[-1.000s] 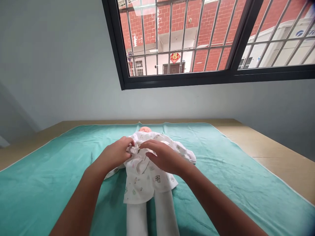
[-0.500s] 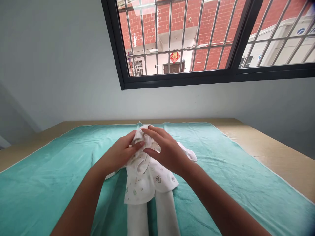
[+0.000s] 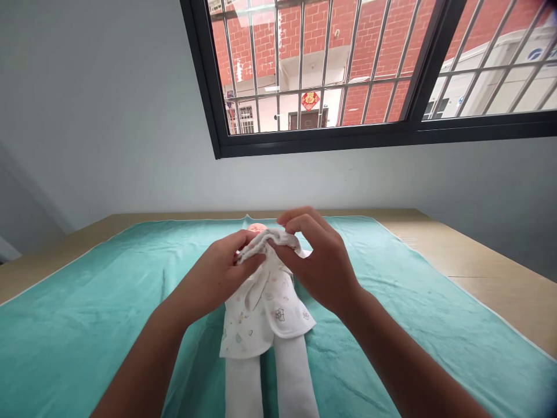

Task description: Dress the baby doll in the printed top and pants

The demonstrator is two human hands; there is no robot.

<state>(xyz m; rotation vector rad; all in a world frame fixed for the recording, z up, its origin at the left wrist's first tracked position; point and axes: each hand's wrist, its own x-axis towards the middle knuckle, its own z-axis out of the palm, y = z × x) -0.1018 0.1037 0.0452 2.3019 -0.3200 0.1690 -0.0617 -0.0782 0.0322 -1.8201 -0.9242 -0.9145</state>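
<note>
A white baby shirt (image 3: 246,325) with small printed figures lies over white trouser legs (image 3: 296,371), laid out like a dressed doll. At its top, my left hand (image 3: 221,270) pinches a bunched white cloth edge between thumb and fingers. My right hand (image 3: 324,252) grips the other end of that edge, thumb beneath and fingers bent above. I cannot tell whether this edge belongs to the shirt or is a separate piece. A pink rounded thing (image 3: 256,227), like a doll's head, shows just behind the cloth, mostly hidden.
A turquoise blanket (image 3: 108,290) covers most of the wooden table (image 3: 491,264). Behind the table is a pale wall (image 3: 130,145) with a dark-framed, barred window (image 3: 322,142).
The white cloth that covered the top end has come down towards me, and the pink rounded thing now shows. My right hand has shifted right and closed on the cloth edge.
</note>
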